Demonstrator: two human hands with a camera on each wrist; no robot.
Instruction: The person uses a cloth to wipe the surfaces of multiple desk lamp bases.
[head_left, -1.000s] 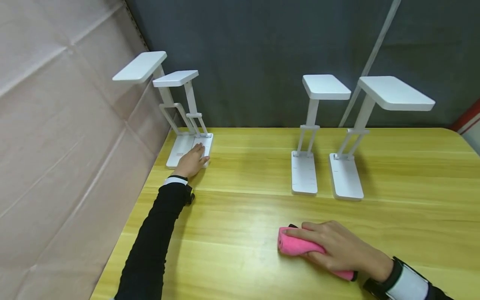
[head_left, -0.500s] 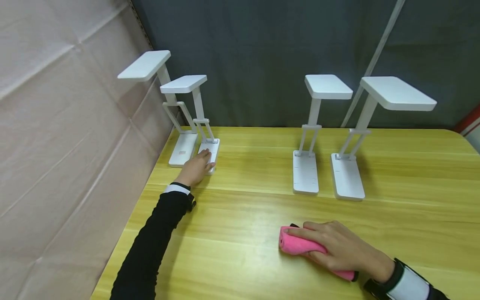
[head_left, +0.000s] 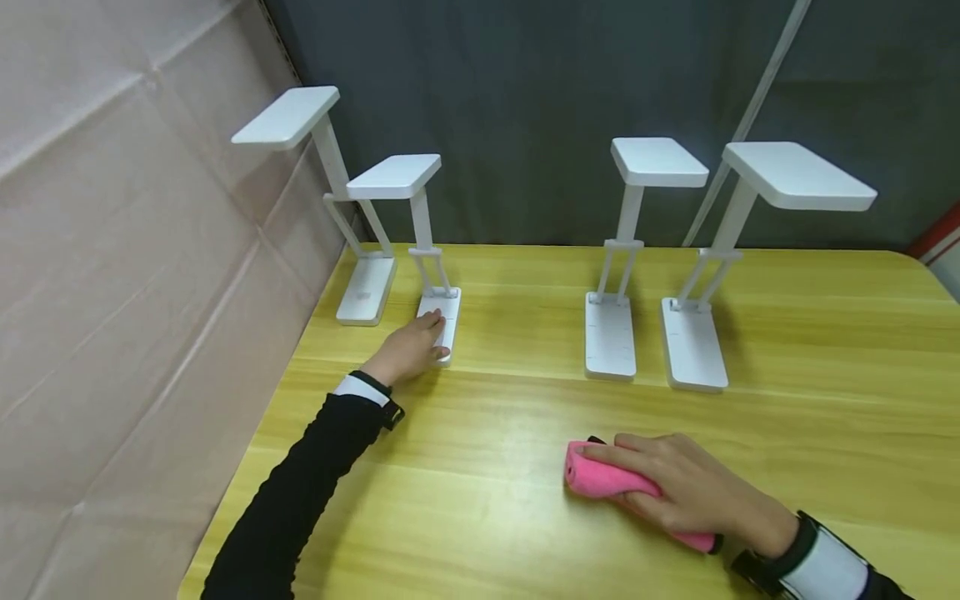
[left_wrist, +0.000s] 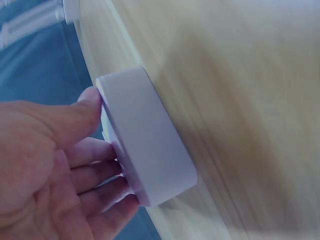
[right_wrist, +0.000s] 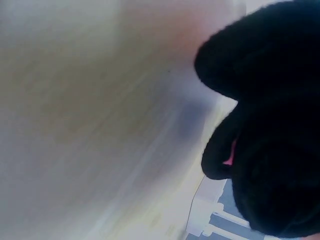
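Observation:
In the head view my left hand (head_left: 408, 348) holds the base of a small white desk lamp (head_left: 444, 317) across its near end. In the left wrist view the thumb (left_wrist: 89, 107) lies at one edge of the base (left_wrist: 150, 137), and the fingers at the opposite edge. The lamp stands upright on the table. My right hand (head_left: 686, 483) grips a rolled pink cloth (head_left: 607, 479) lying on the wood. Only dark fuzzy folds (right_wrist: 280, 115) with a sliver of pink fill the right wrist view, where my fingers are hidden.
A taller white lamp (head_left: 367, 292) stands left of the held one, near the pale draped wall (head_left: 150, 333). Two more lamps, one smaller (head_left: 610, 337) and one larger (head_left: 693, 346), stand right of centre on the wooden table (head_left: 480, 517). A dark curtain (head_left: 510, 108) hangs behind.
My left hand has slid the small lamp rightward and toward me, opening a gap between it and the taller left lamp. The right hand stays on the pink cloth.

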